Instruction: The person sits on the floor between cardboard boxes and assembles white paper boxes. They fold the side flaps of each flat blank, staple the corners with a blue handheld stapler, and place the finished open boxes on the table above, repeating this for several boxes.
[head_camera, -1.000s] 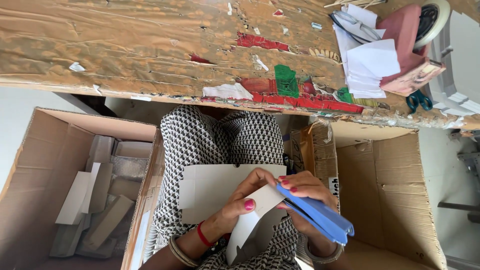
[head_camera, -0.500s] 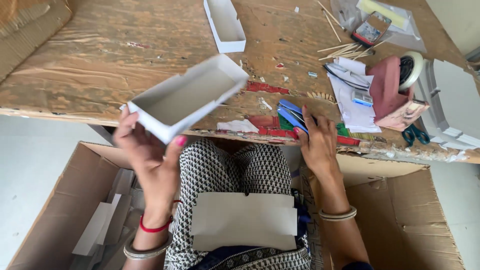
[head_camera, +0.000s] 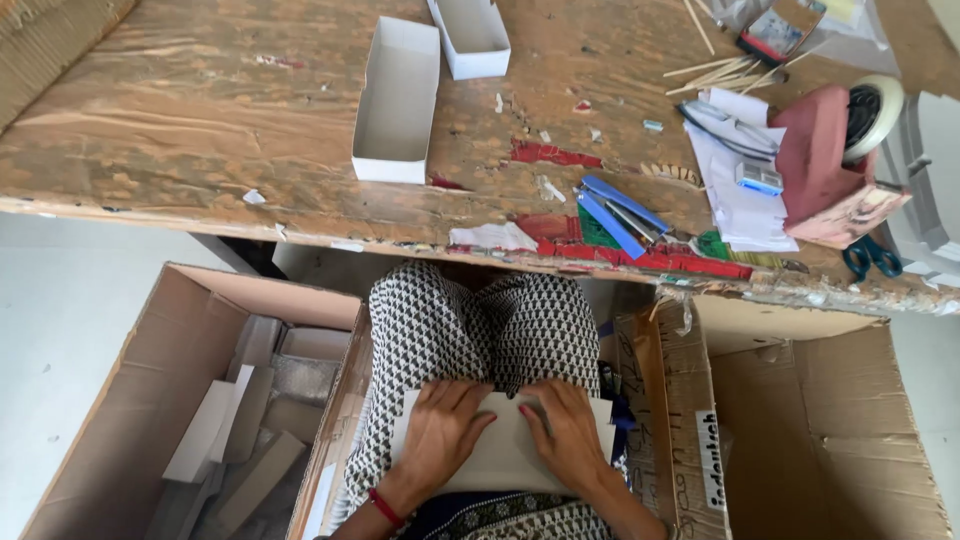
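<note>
Both hands, left hand (head_camera: 440, 432) and right hand (head_camera: 566, 432), press flat fingers on one white card (head_camera: 500, 462) lying crosswise on the lap; two white boxes (head_camera: 397, 100) stand on the surface.

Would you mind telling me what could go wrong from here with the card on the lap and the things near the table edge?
1. The white card sheet lies on the lap under the left hand and right hand; uneven pressing might crease it crookedly.
2. The blue stapler sits close to the worn table edge and could get knocked off.
3. The blue-handled scissors lie at the rim and may slip into the open cardboard box.
</note>
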